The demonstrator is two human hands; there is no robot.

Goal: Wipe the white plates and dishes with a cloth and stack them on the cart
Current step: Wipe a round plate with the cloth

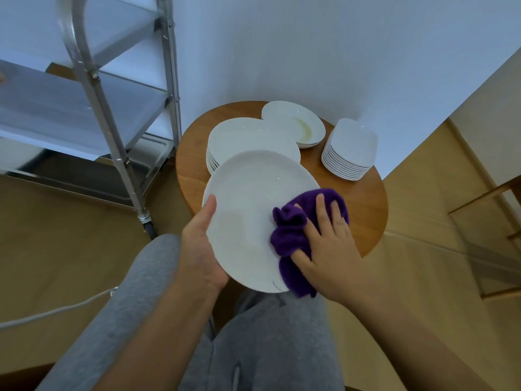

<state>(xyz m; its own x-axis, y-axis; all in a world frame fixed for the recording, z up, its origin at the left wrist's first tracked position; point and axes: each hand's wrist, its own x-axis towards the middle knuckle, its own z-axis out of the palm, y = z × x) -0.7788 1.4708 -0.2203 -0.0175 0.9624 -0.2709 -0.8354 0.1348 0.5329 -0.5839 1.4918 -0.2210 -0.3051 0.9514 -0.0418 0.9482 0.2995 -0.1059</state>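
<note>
Purple cloth [296,238] lies bunched under my right hand [329,249], whose fingers are spread nearly flat, pressing it onto the near right side of a white plate [253,210]. My left hand [200,244] grips that plate's left rim — thumb on top, fingers hidden beneath — over my grey-trousered knees. Beyond, on the round wooden table [363,204], stand a plate stack [239,136], a shallow bowl [296,124] and stacked square dishes [349,150]. Far left stands the metal cart [112,108].
</note>
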